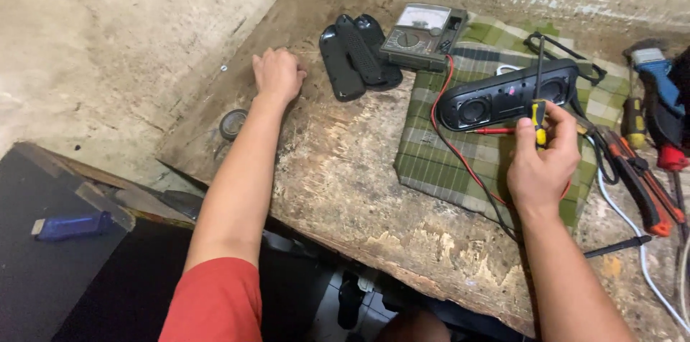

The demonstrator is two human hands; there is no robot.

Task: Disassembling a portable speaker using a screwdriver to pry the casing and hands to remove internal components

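Observation:
My right hand grips a screwdriver with a yellow and black handle, its shaft pointing up over an opened black speaker bar that lies on a green checked cloth. My left hand rests fingers curled on the bare wooden bench top at the far left, holding nothing. Just right of it lie black speaker cover pieces. An analog multimeter stands behind them, with red and black leads trailing across the cloth.
Red-handled pliers, another screwdriver and a blue tool lie at the right edge. A white cable runs along the right. A small round part sits near the bench's left edge. Rough walls close in at left and back.

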